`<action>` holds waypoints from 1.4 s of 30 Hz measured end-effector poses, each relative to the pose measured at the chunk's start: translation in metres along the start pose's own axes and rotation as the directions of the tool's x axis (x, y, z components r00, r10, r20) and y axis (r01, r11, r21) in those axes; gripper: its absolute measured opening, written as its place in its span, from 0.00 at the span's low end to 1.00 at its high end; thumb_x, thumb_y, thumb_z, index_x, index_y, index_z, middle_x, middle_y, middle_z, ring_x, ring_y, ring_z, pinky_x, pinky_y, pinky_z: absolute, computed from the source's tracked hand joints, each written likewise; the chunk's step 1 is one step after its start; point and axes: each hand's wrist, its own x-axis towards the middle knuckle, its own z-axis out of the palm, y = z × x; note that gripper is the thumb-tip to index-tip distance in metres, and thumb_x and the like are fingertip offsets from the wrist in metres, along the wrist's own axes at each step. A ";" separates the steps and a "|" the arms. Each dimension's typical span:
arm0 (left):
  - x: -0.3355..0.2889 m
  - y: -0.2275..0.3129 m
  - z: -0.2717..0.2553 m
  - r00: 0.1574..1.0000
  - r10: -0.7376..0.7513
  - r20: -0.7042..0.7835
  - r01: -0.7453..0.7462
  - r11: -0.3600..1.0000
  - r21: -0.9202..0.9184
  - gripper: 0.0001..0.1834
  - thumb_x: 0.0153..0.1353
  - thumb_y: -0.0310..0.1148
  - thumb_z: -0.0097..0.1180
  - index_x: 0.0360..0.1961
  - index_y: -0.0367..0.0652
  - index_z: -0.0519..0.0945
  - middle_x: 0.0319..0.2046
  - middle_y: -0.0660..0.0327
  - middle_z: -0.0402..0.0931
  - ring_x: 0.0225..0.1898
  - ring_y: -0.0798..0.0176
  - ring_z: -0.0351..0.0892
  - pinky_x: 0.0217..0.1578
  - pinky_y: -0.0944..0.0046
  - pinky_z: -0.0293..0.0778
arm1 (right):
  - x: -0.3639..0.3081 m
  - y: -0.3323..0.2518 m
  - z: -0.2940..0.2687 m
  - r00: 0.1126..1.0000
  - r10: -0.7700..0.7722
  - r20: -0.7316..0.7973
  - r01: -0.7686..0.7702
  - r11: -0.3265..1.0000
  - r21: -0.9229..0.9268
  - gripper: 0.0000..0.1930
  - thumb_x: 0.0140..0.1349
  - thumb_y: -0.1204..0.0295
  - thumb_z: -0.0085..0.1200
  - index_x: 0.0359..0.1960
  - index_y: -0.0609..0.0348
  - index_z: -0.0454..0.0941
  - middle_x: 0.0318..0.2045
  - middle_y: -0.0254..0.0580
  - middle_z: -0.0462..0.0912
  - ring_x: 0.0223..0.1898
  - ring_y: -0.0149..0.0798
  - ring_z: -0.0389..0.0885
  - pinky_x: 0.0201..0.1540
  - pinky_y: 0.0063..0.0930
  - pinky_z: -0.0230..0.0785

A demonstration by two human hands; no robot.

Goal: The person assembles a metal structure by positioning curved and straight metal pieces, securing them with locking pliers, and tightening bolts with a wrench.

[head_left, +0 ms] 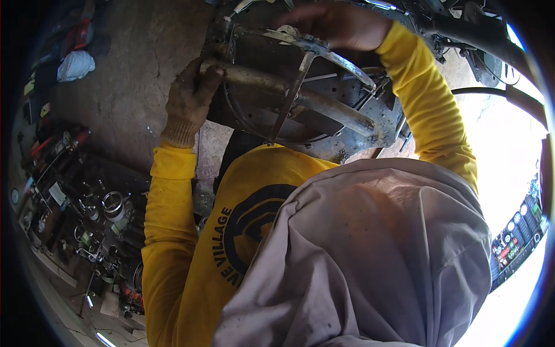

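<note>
My left hand (191, 99), in a dirty brown knit glove, is closed on the left end of a worn metal pipe (254, 78). The pipe slants down to the right, passing behind a flat metal bar (293, 95) that crosses a round steel frame (237, 110). At the top, my bare right hand (352, 27) reaches leftward above the frame's bright curved rim (347, 65). Motion smears its fingers, so whether they grip anything cannot be made out. Beneath the frame lies a dark metal plate (370, 141) with holes in it.
Grey cloth (370, 248) covers much of the lower right over my yellow shirt. Metal parts and tools (113, 205) crowd the left side. A white bundle (76, 65) lies at the far upper left. Thick dark tubing (474, 34) runs along the upper right.
</note>
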 end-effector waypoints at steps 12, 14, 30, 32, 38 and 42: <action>0.001 -0.002 0.002 0.999 0.047 -0.013 -0.047 0.999 -0.008 0.28 0.67 0.55 0.52 0.54 0.40 0.78 0.40 0.48 0.83 0.41 0.47 0.84 0.43 0.55 0.77 | -0.033 -0.015 -0.003 0.968 0.061 -0.244 -0.246 0.438 -0.865 0.16 0.57 0.64 0.59 0.48 0.47 0.83 0.35 0.49 0.84 0.37 0.53 0.83 0.43 0.45 0.76; 0.001 0.001 0.002 1.000 0.014 -0.010 -0.014 0.999 -0.031 0.29 0.66 0.55 0.52 0.54 0.40 0.78 0.41 0.48 0.82 0.42 0.46 0.83 0.44 0.54 0.76 | -0.031 -0.025 0.005 0.934 0.193 -0.302 -0.356 0.408 -0.841 0.16 0.57 0.64 0.58 0.47 0.49 0.83 0.35 0.50 0.84 0.38 0.54 0.83 0.43 0.46 0.75; 0.000 -0.007 0.005 0.998 -0.057 -0.021 0.058 0.997 0.052 0.30 0.68 0.57 0.47 0.55 0.42 0.77 0.43 0.48 0.82 0.44 0.50 0.81 0.47 0.55 0.73 | -0.054 -0.030 -0.024 0.967 0.144 -0.211 -0.245 0.754 -0.609 0.16 0.68 0.56 0.52 0.43 0.57 0.80 0.34 0.52 0.83 0.38 0.51 0.82 0.43 0.43 0.72; 0.001 -0.003 0.004 1.000 -0.026 0.003 0.026 0.999 -0.021 0.29 0.68 0.56 0.48 0.55 0.42 0.77 0.43 0.48 0.81 0.45 0.48 0.81 0.48 0.54 0.73 | -0.055 -0.026 -0.027 0.957 0.075 -0.280 -0.196 0.878 -0.437 0.16 0.69 0.57 0.52 0.41 0.58 0.79 0.32 0.47 0.83 0.36 0.45 0.81 0.42 0.39 0.71; -0.001 -0.003 0.006 0.999 -0.007 -0.048 0.009 0.999 0.043 0.29 0.68 0.55 0.48 0.56 0.41 0.76 0.43 0.48 0.82 0.47 0.45 0.81 0.49 0.51 0.72 | -0.050 -0.031 -0.018 0.869 -0.003 -0.494 0.082 0.987 0.138 0.14 0.73 0.58 0.49 0.38 0.55 0.76 0.28 0.31 0.78 0.31 0.25 0.75 0.34 0.22 0.68; 0.001 -0.003 0.005 0.999 -0.010 -0.035 0.011 1.000 0.025 0.29 0.68 0.55 0.47 0.56 0.41 0.77 0.42 0.48 0.82 0.46 0.45 0.81 0.49 0.51 0.72 | -0.058 -0.049 -0.027 0.878 0.177 -0.445 -0.063 0.964 0.258 0.14 0.73 0.60 0.49 0.40 0.58 0.77 0.29 0.31 0.78 0.31 0.25 0.74 0.33 0.21 0.66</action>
